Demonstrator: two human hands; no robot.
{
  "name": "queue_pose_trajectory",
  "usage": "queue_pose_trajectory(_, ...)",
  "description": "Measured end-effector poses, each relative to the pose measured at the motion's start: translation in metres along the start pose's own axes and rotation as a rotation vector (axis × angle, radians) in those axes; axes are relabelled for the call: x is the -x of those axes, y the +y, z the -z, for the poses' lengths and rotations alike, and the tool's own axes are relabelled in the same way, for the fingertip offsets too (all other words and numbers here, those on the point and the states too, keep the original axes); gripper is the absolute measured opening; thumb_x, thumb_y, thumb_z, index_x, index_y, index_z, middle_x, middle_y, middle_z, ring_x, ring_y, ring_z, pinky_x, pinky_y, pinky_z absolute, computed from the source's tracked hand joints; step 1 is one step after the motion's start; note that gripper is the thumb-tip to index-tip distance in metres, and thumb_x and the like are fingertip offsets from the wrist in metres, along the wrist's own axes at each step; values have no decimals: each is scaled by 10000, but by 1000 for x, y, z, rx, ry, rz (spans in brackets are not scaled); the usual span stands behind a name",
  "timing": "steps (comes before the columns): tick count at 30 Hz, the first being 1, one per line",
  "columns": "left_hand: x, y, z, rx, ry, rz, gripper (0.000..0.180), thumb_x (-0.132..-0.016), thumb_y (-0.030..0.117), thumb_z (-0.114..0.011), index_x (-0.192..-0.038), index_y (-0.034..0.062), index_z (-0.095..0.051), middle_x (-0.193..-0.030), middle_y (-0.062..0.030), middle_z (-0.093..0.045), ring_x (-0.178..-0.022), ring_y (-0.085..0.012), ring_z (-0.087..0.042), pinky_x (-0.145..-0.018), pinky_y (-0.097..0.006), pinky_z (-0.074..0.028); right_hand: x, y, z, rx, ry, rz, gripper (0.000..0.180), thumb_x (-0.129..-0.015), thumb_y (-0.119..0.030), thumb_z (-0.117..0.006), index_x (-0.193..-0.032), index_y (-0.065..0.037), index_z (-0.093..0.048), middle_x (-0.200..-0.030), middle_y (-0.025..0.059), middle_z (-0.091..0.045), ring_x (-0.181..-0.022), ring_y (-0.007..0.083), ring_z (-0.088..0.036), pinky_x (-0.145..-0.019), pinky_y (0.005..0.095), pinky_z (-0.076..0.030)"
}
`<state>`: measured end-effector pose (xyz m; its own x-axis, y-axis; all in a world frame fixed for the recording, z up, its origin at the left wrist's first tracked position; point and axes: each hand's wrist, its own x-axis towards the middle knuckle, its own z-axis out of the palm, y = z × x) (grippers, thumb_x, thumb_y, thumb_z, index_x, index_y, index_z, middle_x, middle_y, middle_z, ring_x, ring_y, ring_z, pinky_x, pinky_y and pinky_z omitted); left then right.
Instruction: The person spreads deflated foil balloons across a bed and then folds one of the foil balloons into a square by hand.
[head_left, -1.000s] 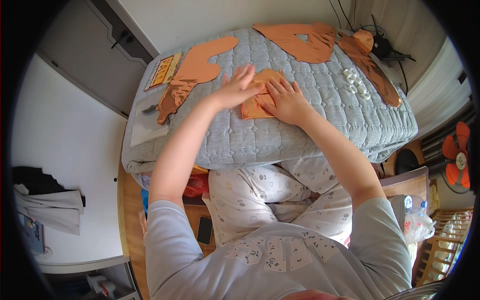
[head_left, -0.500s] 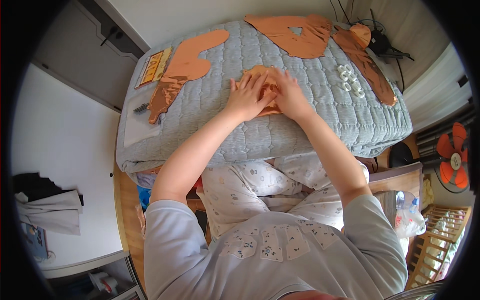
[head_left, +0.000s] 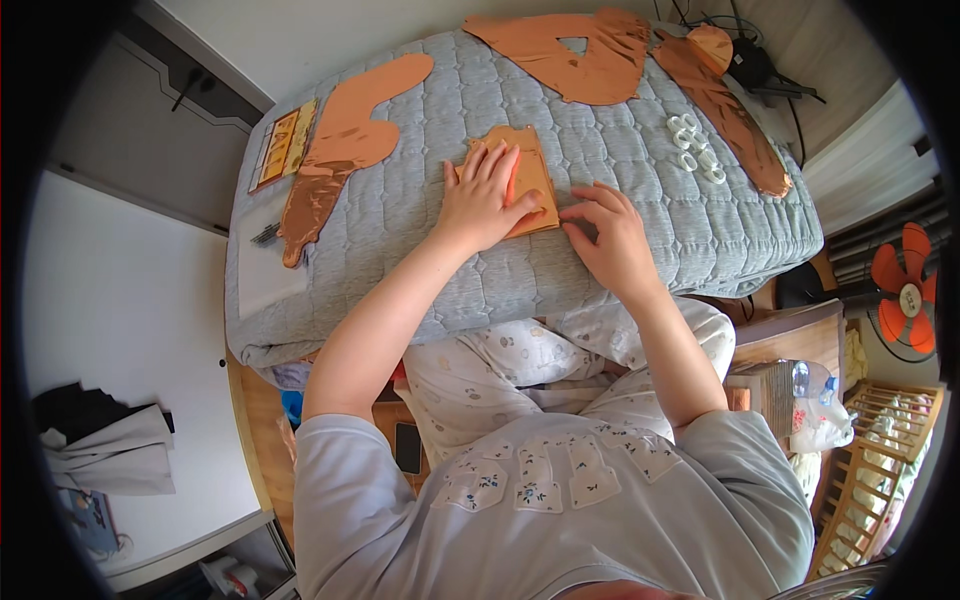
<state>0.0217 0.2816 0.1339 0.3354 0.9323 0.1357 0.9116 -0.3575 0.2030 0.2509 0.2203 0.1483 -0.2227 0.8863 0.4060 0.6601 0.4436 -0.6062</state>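
While the grey quilted pad fills most of my view, spreading from about nine o'clock to three o'clock across the upper half, I read everything else off it. Big copper-coloured cut-outs lie on it: a boot-like shape at ten o'clock, a wide piece with a triangular hole at twelve, and a long strip at one to two o'clock. A cluster of small white rings sits just beside that strip. Near the centre lies the small orange sheet, flat on the pad, with the left hand spread palm-down over its left part, fingers open and pressing rather than gripping. The right hand, at four o'clock from the sheet, has its fingertips touching the sheet's lower right corner; it is loosely curled and I cannot tell whether it pinches the edge or only rests there. I judge the step in hand to be flattening or steadying the sheet. As I see it, any further move calls for keeping the left palm down so the sheet does not slide on the soft quilting.
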Motion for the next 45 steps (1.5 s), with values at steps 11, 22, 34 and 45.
queue_pose_trajectory(11,1,-5,0,73,34,-8,818,-994,690,-422,-1603,159,-299,-1661,-104,-312,-1562,-325,-206,-1209,-691,-79,-5,-7,-2,-78,-28,-52,183,-869,-157,-746,-1032,-75,-768,-1304,112,-673,-1357,341,-513,-1129,470,-384)
queue_pose_trajectory(22,-1,-4,-4,48,63,-23,879,-947,718,-497,-1574,121,-342,-1646,-131,-330,-1548,-344,-234,-1188,-725,-117,-12,-8,-4,-26,-151,-196,191,-887,-233,-753,-1012,-91,-779,-1399,72,-599,-1418,292,-411,-1173,483,-263)
queue_pose_trajectory(34,1,-1,-3,41,61,-21,860,-945,690,-535,-1568,126,-352,-1646,-129,-329,-1548,-346,-232,-1186,-725,-130,-15,-8,2,-3,-235,-194,168,-892,-244,-747,-973,-97,-766,-1428,57,-558,-1408,291,-398,-1169,483,-256)
queue_pose_trajectory(45,0,2,-2,-18,49,-14,904,-915,719,-556,-1565,125,-355,-1651,-120,-328,-1554,-338,-222,-1192,-719,-132,-8,1,15,-182,-153,-39,298,-904,-196,-727,-1190,-112,-729,-1403,68,-594,-1341,318,-505,-1156,538,-323)
